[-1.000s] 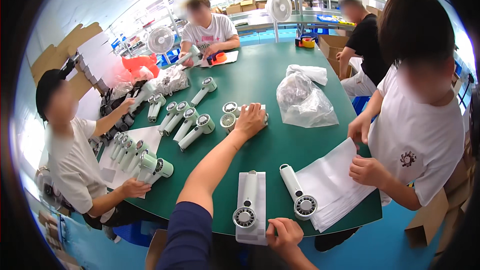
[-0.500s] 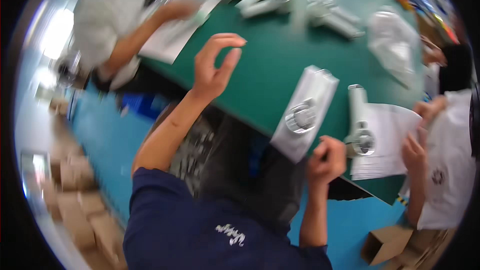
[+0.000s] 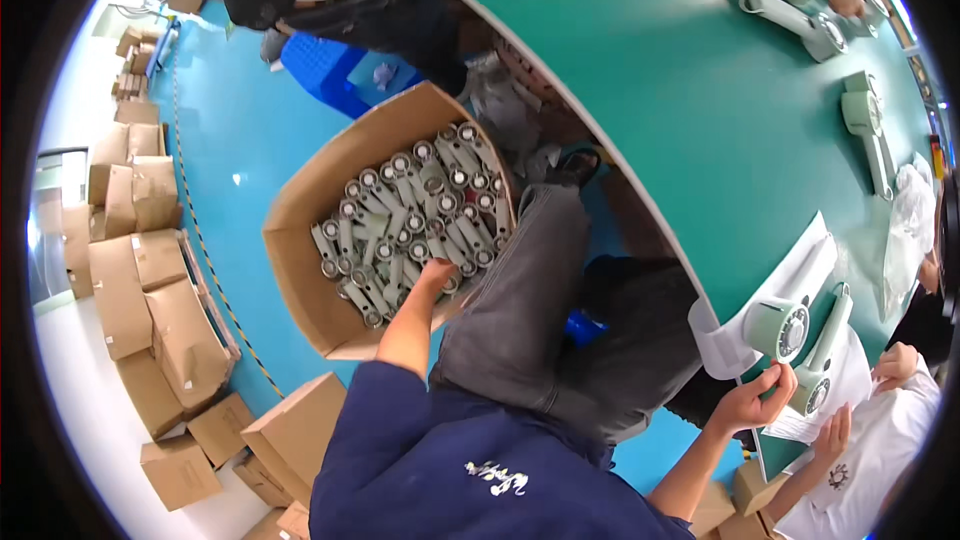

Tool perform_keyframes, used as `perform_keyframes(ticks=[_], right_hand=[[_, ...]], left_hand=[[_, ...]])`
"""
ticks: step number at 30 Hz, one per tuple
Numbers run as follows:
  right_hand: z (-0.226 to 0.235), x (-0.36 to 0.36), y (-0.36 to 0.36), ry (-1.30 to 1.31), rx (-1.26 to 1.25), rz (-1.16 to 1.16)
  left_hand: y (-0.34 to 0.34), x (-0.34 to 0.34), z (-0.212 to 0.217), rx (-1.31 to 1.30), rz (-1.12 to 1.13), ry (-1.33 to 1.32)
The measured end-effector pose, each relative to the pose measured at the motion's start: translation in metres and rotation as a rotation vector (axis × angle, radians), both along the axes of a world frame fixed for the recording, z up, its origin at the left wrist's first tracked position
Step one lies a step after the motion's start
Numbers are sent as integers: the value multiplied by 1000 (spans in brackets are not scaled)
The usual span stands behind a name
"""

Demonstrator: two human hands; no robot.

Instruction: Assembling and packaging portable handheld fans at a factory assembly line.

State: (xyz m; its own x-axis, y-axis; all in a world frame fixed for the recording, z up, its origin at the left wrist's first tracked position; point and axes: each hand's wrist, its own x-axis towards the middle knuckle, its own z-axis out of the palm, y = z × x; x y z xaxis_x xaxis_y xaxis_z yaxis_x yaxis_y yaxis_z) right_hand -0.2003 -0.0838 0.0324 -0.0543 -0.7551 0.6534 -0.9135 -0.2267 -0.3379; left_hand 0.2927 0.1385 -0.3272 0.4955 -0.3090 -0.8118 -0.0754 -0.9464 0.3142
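My left hand (image 3: 436, 276) reaches down into an open cardboard box (image 3: 300, 230) on the blue floor. Its fingers rest among several pale green handheld fans (image 3: 410, 220) packed in the box; whether it grips one is hidden. My right hand (image 3: 757, 402) is at the near edge of the green table (image 3: 680, 90). Its thumb and fingers close on the end of a white bag (image 3: 800, 275) that holds a pale green fan (image 3: 778, 328). My dark trousers and blue sleeve lie between the two hands.
A person in a white shirt at the lower right has hands (image 3: 895, 365) by a second fan (image 3: 825, 360) on white sheets. More fans (image 3: 790, 15) and a clear plastic bag (image 3: 905, 230) lie on the table. Stacked cartons (image 3: 150, 280) line the left floor; a blue crate (image 3: 325, 65) stands beside a seated person.
My view has swung down and left from the table to the floor. My left hand left the tabletop, passed through the air and dropped into the box. My right hand stayed at the bagged fan.
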Motion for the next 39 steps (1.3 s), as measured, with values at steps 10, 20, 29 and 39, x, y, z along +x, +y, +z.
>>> perform_keyframes(ticks=[10, 20, 29, 39], right_hand=[[-5, -40, -20, -172, -130, -80], [7, -59, -38, -30, -13, -201], [17, -57, -26, 292, 38, -275], [18, -46, -31, 196, -67, -306]], left_hand=[[33, -2, -81, -75, 343, -133], [26, -10, -160, -199, 606, -120], [-17, -28, -135, -34, 192, -471], [-22, -15, -138, -415, -909, -410]])
